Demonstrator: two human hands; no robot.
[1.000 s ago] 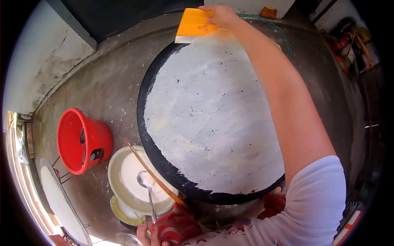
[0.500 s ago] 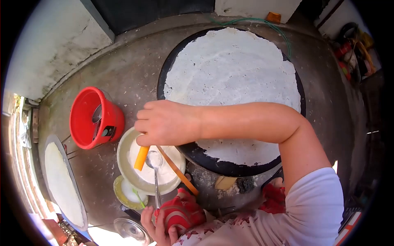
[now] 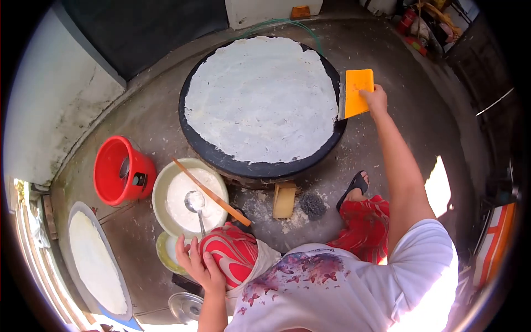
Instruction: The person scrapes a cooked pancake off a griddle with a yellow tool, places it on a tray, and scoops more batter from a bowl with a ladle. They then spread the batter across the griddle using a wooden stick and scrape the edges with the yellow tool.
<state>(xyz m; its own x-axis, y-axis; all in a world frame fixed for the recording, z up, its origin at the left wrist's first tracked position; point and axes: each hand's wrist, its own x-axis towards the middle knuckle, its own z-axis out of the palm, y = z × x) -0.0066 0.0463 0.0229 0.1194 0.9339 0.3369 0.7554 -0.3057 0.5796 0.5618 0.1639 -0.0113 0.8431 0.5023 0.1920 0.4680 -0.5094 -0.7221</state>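
My right hand (image 3: pixel 376 97) grips an orange scraper (image 3: pixel 357 92) at the right rim of a big round black griddle (image 3: pixel 260 160). A thin white sheet of batter (image 3: pixel 260 99) covers nearly the whole griddle top. My left hand (image 3: pixel 194 261) rests on my left knee in red patterned cloth, fingers spread and holding nothing. It lies just below a white bowl of batter (image 3: pixel 166 185). A metal ladle (image 3: pixel 196 206) and a long wooden stick (image 3: pixel 206 191) sit in that bowl.
A red bucket (image 3: pixel 113 171) stands left of the bowl. A flat tray with a white sheet (image 3: pixel 94 263) lies at far left. A wooden block (image 3: pixel 284 200) and a scouring pad (image 3: pixel 313 206) sit under the griddle's front. A green hose (image 3: pixel 287 23) runs behind.
My right hand left the batter bowl and swung with the scraper to the griddle's right rim. The view pulled back, so the griddle sits farther away. My left hand opened on my knee.
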